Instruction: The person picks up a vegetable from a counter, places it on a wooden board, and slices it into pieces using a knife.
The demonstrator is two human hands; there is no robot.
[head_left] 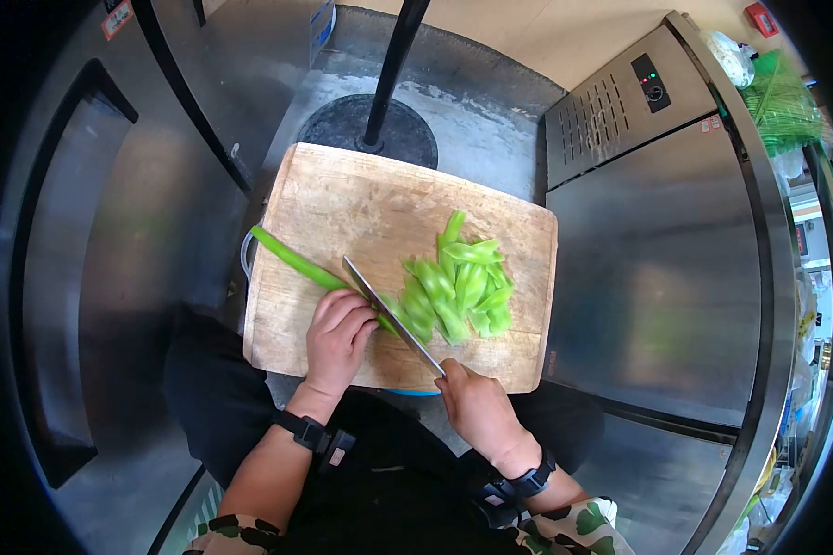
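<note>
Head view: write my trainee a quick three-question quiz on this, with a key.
1. Which hand holds the knife?
2. True or false: the green pieces beside the knife are in a bowl.
3. What does the left hand touch? a) a sponge b) the stalk c) the cabinet

Key:
1. The right hand.
2. False; they lie on the board.
3. b

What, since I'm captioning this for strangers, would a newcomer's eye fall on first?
Probably the bright green slices, piled on the right half of the board. Next, the knife slanting across the board's near half, its handle in the right hand. Beside it, the left hand holds a long stalk.
</note>
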